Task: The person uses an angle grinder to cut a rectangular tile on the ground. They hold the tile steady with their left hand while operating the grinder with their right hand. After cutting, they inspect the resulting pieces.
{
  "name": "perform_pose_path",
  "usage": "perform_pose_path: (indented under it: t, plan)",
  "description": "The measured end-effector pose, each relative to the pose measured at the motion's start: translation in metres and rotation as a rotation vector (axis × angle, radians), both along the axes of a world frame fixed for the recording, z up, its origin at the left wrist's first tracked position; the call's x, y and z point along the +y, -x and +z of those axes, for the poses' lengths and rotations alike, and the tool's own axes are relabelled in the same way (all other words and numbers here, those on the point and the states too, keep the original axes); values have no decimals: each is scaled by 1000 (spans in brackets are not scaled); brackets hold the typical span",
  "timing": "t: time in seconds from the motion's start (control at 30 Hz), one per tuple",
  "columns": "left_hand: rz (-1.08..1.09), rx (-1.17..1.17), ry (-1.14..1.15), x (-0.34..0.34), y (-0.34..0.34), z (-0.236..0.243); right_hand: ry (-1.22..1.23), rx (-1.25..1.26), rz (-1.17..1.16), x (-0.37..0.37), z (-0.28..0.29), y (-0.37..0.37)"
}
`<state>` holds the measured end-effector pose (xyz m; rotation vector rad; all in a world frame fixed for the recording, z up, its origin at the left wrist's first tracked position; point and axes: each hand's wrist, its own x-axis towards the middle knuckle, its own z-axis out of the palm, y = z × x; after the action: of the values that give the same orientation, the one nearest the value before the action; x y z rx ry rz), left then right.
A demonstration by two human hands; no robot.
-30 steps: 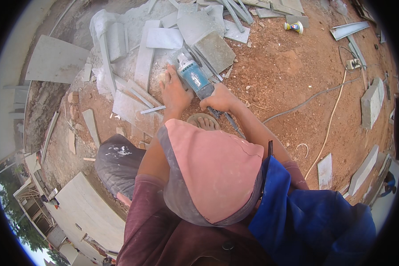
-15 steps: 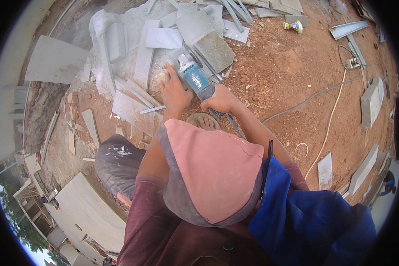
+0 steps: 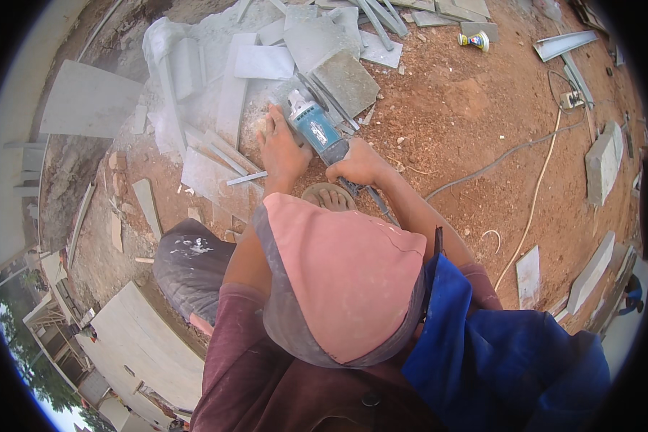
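My right hand [image 3: 360, 164] is wrapped round the rear grip of a teal and black angle grinder [image 3: 317, 126]. The grinder's metal head points away from me, toward pale stone pieces, and dust blurs what its disc touches. Just left of that head is my left hand [image 3: 284, 153], low over the dusty stone, its fingers stretched forward and slightly apart. Whether those fingertips press on a piece is hard to see. A thin grey strip [image 3: 247, 178] lies beside my left wrist. Beyond the grinder is a square grey stone slab [image 3: 345, 81].
Cut slabs and strips are heaped ahead, among them a white tile [image 3: 265, 62]. A grey cable [image 3: 482, 169] crosses the reddish soil toward a socket box [image 3: 572, 99]. My sandalled foot [image 3: 331, 197] is close below the grinder. A concrete block [image 3: 604, 164] stands at right.
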<state>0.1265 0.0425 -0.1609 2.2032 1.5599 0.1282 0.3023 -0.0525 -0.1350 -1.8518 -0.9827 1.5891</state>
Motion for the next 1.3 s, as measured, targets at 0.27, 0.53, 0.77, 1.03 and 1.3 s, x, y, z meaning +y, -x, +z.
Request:
perform_pose_path:
  t: [0.27, 0.53, 0.77, 1.03, 1.3]
  plan:
    - [-3, 4, -1, 0, 0, -2, 10, -29, 14, -2, -1, -1]
    - [2, 7, 8, 0, 1, -2, 37, -37, 24, -3, 1, -1]
    - [10, -1, 9, 0, 0, -2, 38, -39, 16, -5, 8, -2]
    - [16, -17, 2, -1, -1, -2, 51, -63, 7, -9, -1, -2]
    - [8, 13, -3, 0, 0, -3, 64, -29, 31, -11, -3, -3]
